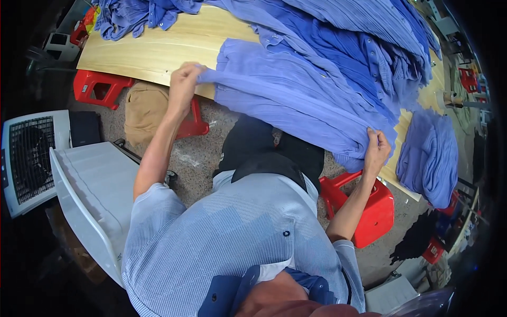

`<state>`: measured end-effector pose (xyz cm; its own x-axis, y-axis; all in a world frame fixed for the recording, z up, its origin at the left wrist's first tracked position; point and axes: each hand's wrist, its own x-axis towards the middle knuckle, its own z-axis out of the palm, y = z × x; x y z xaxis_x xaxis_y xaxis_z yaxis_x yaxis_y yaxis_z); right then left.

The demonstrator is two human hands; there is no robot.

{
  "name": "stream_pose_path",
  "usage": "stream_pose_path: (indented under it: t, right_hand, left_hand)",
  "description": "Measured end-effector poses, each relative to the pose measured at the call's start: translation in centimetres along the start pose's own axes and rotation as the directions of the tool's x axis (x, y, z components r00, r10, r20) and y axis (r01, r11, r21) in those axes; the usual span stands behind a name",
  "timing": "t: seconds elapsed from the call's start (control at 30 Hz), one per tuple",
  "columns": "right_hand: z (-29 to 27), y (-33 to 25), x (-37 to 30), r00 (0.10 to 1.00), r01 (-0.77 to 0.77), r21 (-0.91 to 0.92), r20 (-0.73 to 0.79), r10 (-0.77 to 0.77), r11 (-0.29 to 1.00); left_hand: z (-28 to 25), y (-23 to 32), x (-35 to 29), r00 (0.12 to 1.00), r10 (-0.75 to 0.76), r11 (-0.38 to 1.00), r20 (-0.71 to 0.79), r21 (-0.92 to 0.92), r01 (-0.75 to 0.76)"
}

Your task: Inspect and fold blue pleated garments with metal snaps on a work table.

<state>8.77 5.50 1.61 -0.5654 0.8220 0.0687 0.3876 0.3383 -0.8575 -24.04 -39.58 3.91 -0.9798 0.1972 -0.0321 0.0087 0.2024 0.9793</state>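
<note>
A light violet-blue shirt of thin, crinkled cloth lies spread over the front edge of the wooden table, its near side hanging past the edge. My left hand is closed on a narrow, drawn-out end at the shirt's left. At the lower right corner, my right hand pinches the same cloth between thumb and fingers. Between both hands the near strip runs fairly taut. Behind it, a heap of blue shirts with buttons touches the shirt's far side.
More blue clothing lies at the table's far left; a folded blue bundle sits at its right end. Red stools stand close to my legs, one with a tan cloth bundle beside it. A grey-white chair and a fan unit are at left.
</note>
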Motion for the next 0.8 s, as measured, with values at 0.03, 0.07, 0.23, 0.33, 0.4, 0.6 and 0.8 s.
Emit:
stream_pose_path:
  t: [0.03,0.07,0.23,0.33,0.4,0.6,0.8]
  right_hand:
    - [-0.1,-0.4,-0.1,1.000,-0.005,-0.004,-0.004,0.005,1.000]
    - [-0.1,-0.6,-0.3,1.000,0.007,-0.001,-0.004,-0.007,1.000]
    - [0.5,0.5,0.2,0.999,0.039,0.012,-0.012,-0.039,0.999]
    - [0.1,-0.2,0.2,0.999,0.033,-0.137,-0.024,-0.037,0.990]
    - [0.9,-0.9,0.0,0.996,0.042,-0.215,-0.069,-0.058,0.976]
    - [0.0,-1.3,-0.7,0.999,-0.006,-0.141,-0.046,0.000,0.990]
    - [0.5,-1.2,-0.7,0.999,-0.049,0.043,-0.007,0.050,0.998]
  left_hand:
    - [0.6,0.6,-0.1,1.000,-0.003,1.000,0.007,-0.001,0.003]
    - [1.5,2.4,-0.5,1.000,0.017,0.990,-0.013,-0.140,-0.019]
    - [4.5,3.7,-1.6,0.962,-0.244,0.905,-0.125,-0.384,0.180]
    - [4.6,2.0,-0.5,0.896,-0.439,0.891,0.067,-0.101,0.443]
    - [4.3,1.1,-1.2,0.992,-0.105,0.960,-0.069,0.254,0.119]
    - [7.7,3.6,-6.1,0.694,0.588,0.373,0.415,0.622,-0.689]
    - [7.0,1.3,-2.8,0.618,0.497,0.195,0.609,0.615,-0.764]
